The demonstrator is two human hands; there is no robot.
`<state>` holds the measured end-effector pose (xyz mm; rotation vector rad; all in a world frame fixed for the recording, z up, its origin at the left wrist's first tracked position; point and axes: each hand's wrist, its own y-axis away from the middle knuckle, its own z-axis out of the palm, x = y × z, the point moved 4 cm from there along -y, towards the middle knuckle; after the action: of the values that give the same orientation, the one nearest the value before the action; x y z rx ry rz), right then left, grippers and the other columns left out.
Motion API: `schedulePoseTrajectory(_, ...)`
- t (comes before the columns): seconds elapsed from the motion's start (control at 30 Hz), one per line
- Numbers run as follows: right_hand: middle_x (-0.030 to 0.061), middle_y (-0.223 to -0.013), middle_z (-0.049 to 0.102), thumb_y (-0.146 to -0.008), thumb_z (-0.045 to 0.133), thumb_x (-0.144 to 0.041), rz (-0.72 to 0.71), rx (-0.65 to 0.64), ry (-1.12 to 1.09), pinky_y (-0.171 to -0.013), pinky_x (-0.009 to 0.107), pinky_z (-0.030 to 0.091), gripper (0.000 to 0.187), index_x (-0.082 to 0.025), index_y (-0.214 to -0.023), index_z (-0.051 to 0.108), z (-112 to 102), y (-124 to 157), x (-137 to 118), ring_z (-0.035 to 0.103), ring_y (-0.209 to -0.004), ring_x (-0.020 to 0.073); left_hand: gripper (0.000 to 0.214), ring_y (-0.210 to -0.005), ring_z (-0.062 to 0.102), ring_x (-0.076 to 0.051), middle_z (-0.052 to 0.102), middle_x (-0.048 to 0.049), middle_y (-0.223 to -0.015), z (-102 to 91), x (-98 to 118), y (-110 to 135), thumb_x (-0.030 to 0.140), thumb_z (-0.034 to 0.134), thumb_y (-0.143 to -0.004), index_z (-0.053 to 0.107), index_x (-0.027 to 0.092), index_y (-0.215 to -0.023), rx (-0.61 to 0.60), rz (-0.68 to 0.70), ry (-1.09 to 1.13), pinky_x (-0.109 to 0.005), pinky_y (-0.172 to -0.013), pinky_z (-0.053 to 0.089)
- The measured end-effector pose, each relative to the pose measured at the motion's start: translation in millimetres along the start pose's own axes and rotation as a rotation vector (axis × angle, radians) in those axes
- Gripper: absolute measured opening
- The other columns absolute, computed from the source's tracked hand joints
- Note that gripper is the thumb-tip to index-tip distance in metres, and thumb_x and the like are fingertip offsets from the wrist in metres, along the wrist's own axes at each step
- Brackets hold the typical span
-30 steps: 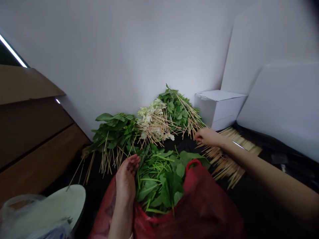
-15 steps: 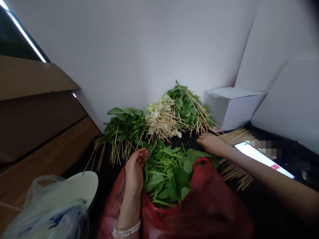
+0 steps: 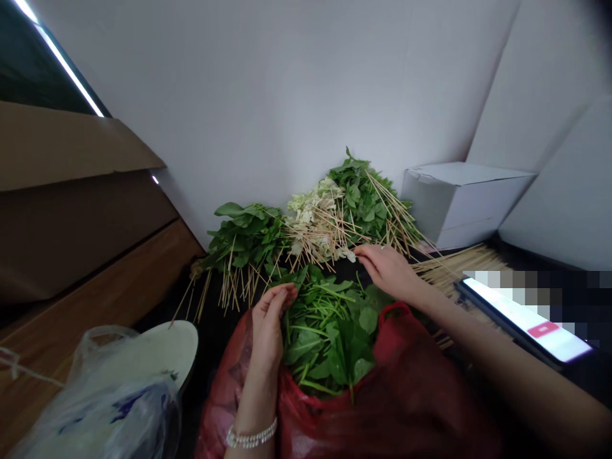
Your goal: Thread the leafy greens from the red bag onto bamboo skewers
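A red plastic bag [image 3: 406, 376] stands open in front of me, filled with loose leafy greens [image 3: 329, 331]. My left hand [image 3: 272, 312], with a beaded bracelet at the wrist, is at the bag's left rim. Its thumb and fingers are pressed together beside the leaves; what is between them is hidden. Beyond the bag, my right hand [image 3: 389, 271] reaches in from the right, fingertips pinched near the pale skewered leaves [image 3: 318, 223]. Whatever those fingertips hold is too small to make out. Skewered dark green leaves [image 3: 248, 233] lie to the left of the pale ones.
More skewered greens [image 3: 356, 194] lean against the wall, near a white box [image 3: 471, 201]. Bare wooden skewers [image 3: 463, 264] lie at right beside a lit phone [image 3: 530, 322]. At left are a white bowl [image 3: 184, 338], a clear plastic bag [image 3: 119, 408] and a cardboard box [image 3: 81, 236].
My right hand has moved left and slightly away from me, toward the pale skewered leaves. My left hand's thumb and fingers have come together at the bag's rim. The view has shifted slightly.
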<state>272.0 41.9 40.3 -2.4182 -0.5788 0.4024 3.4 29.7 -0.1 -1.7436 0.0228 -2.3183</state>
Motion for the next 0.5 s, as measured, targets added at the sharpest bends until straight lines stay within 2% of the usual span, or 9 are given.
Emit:
schedulePoseTrajectory(0.1, 0.0083, -0.098, 0.071, -0.097, 0.039, -0.013, -0.084, -0.055, -0.005, -0.084, 0.033, 0.040, 0.027, -0.018, -0.102, 0.064, 15, 8, -7, 0.062, -0.090, 0.0216, 0.022, -0.084, 0.069, -0.019, 0.077, -0.0065, -0.086, 0.5, -1, 1, 0.037, 0.076, -0.075, 0.078, 0.017, -0.085, -0.008, 0.001, -0.002, -0.027, -0.081, 0.049)
schedulePoseTrajectory(0.27, 0.0068, -0.092, 0.067, -0.099, 0.036, -0.013, -0.268, -0.095, 0.086, -0.072, 0.029, 0.039, 0.031, -0.019, -0.112, 0.064, 3, 4, -48, 0.059, -0.082, 0.0192, 0.022, -0.085, 0.069, -0.019, 0.077, -0.0063, -0.086, 0.8, 1, 2, 0.037, 0.075, -0.076, 0.079, 0.017, -0.085, -0.013, 0.032, -0.025, -0.028, -0.083, 0.049)
schedulePoseTrajectory(0.4, 0.0058, -0.086, 0.069, -0.102, 0.041, -0.034, -0.214, -0.291, 0.142, -0.062, 0.026, 0.036, 0.032, -0.018, -0.094, 0.068, 12, 1, -51, 0.063, -0.076, 0.0174, 0.020, -0.084, 0.069, -0.019, 0.077, -0.0066, -0.087, 1.3, 3, 3, 0.036, 0.074, -0.076, 0.079, 0.017, -0.084, -0.013, 0.049, -0.020, -0.029, -0.083, 0.050)
schedulePoseTrajectory(0.5, 0.0079, -0.088, 0.072, -0.095, 0.054, -0.045, -0.149, -0.460, 0.202, -0.058, 0.027, 0.037, 0.033, -0.017, -0.087, 0.071, 28, 7, -39, 0.067, -0.075, 0.0199, 0.021, -0.083, 0.069, -0.019, 0.077, -0.0066, -0.086, 2.0, 3, 4, 0.036, 0.075, -0.076, 0.079, 0.018, -0.084, -0.015, 0.056, -0.019, -0.029, -0.082, 0.049)
